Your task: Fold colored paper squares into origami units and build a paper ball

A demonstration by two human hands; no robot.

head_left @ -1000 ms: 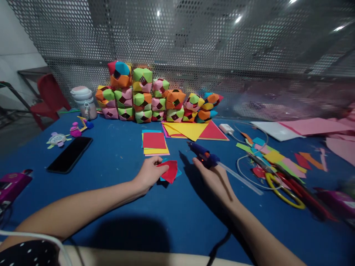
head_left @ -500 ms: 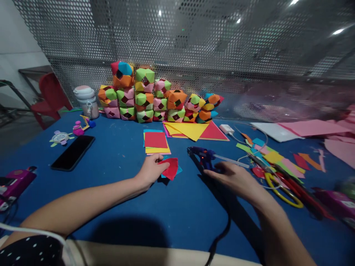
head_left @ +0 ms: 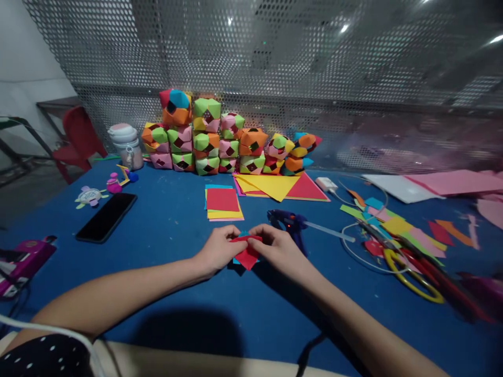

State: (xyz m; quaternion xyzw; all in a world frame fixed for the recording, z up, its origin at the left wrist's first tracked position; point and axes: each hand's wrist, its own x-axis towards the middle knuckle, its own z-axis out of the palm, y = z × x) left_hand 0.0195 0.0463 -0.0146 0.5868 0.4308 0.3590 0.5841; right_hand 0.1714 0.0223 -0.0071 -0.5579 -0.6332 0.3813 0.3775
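Observation:
Between my two hands is a folded piece of red and blue paper (head_left: 248, 258), held a little above the blue table. My left hand (head_left: 218, 248) pinches its left side, thumb on top. On the right side, my right hand (head_left: 277, 247) pinches the same paper near its upper edge. Fingers cover the upper part of the piece, with blue showing behind and under the red. Just beyond my right hand lies a dark blue hot glue gun (head_left: 290, 222), its small light glowing and a clear glue stick (head_left: 328, 230) sticking out of its back.
Small square paper sheets (head_left: 222, 200) lie stacked ahead, with larger sheets (head_left: 275, 184) behind. Folded paper balls (head_left: 206, 144) are piled along the mesh wall. Yellow-handled scissors (head_left: 412, 277), paper scraps (head_left: 396, 228) and a white cable are at right; a phone (head_left: 107, 217) is at left.
My right hand has left the glue gun, moved left and taken hold of the red and blue paper. My left hand still grips it, and the paper has turned slightly.

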